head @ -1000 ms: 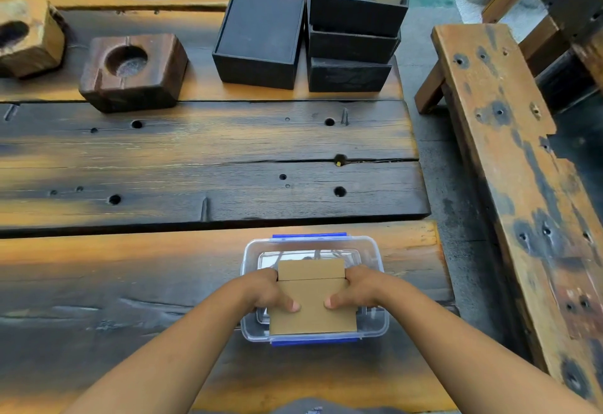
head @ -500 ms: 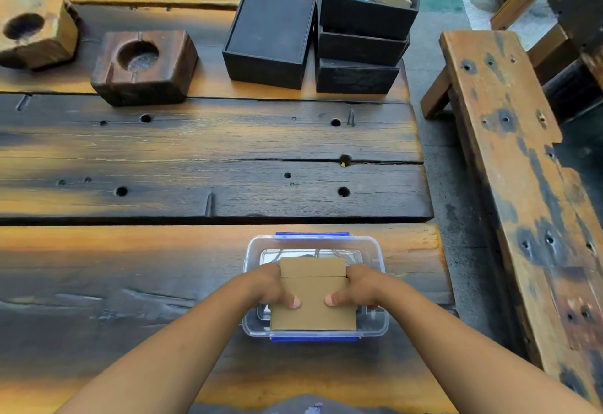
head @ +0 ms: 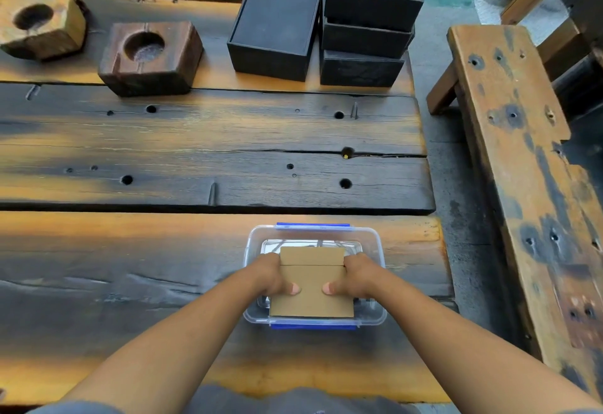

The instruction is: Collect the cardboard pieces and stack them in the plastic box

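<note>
Hands stay as they were a second ago: the left hand [head: 272,275] and the right hand [head: 354,275] still pinch the cardboard pieces [head: 311,283] by their side edges, thumbs on top. That flat stack lies over the clear plastic box [head: 375,244] near the table [head: 130,267] edge, long axis running away from the person. Farther off stand two wooden blocks [head: 150,58], then black boxes [head: 275,28]; a bench [head: 522,169] flanks the right.

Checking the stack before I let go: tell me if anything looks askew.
The cardboard, held by left hand and right hand, sits tilted in the box, its near edge riding on the rim instead of lying flat.
</note>
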